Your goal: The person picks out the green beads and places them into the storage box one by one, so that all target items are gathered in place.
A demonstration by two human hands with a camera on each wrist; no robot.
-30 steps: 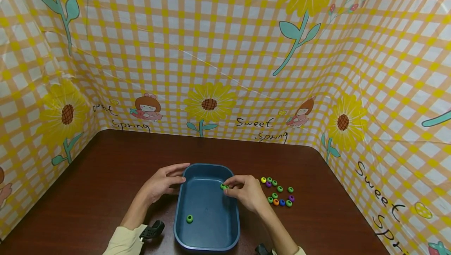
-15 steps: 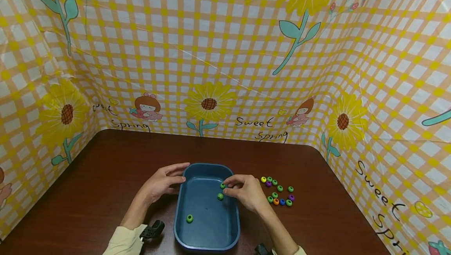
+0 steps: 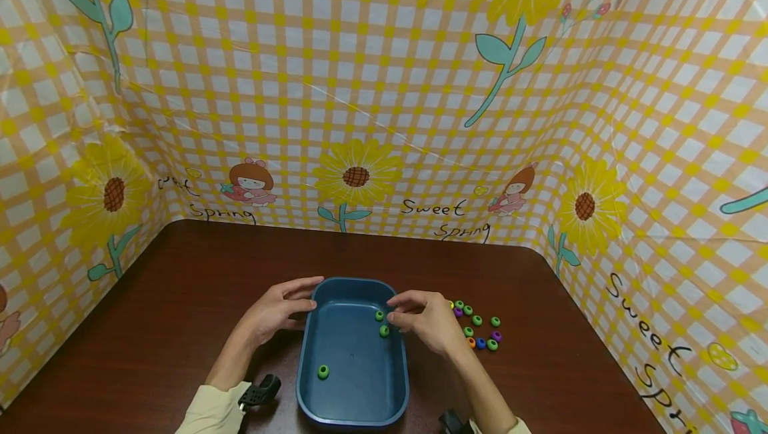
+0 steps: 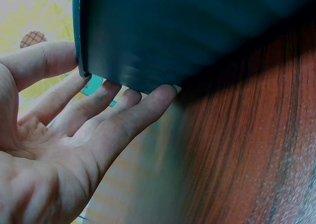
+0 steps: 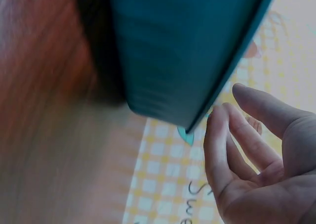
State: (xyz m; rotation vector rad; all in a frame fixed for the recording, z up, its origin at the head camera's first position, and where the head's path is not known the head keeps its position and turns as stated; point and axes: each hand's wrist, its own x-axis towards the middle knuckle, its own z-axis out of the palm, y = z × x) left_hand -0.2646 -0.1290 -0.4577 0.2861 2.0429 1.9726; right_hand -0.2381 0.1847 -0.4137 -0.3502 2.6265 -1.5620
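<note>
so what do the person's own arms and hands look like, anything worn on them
The left hand and right hand are bare, with no gloves or rings visible. The left sleeve is pale cream; only a sliver of the matching right sleeve shows. Black gear sits by each cuff, the right one partly cut off.

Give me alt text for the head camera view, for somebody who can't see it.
A person's left hand touches a blue tray with three green beads inside, while the right hand hovers over its opposite side. More colored beads lie on the dark table to the right, before a checked sunflower cloth.
</note>
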